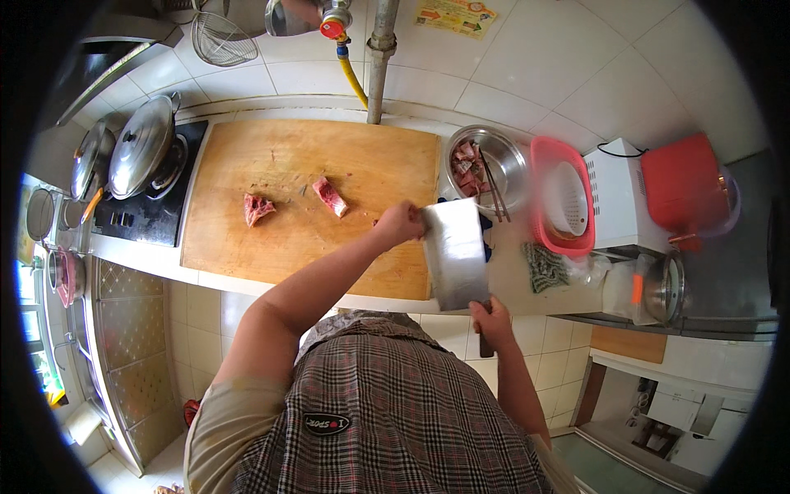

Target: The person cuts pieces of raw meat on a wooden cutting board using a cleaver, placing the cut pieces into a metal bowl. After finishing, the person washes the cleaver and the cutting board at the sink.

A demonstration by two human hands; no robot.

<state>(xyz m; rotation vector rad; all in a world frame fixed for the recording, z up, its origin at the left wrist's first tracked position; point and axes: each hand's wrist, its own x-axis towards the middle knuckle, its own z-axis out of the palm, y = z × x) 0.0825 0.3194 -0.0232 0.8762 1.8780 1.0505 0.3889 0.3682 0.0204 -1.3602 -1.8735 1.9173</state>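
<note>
A broad metal cleaver [457,253] is tilted over the right edge of a large wooden cutting board [290,247]. Its dark handle is gripped by my right hand [494,321] at the counter's front edge. My left hand [401,223] is at the blade's upper left side; its fingertips are partly hidden, so whether they pinch something is unclear. On the board lie a strip of raw meat [330,197] and, farther left, another raw chunk [257,209]. Beyond the cleaver, a steel bowl [513,162] holds cut raw pieces [467,167] with chopsticks [492,185] leaning in it.
A lidded wok [143,148] stands on the black gas stove [154,216] at left. Right of the bowl are a pink plastic basket [586,241], a patterned cloth [544,267] and a white appliance [617,191]. A vertical pipe [381,68] meets the counter behind the board.
</note>
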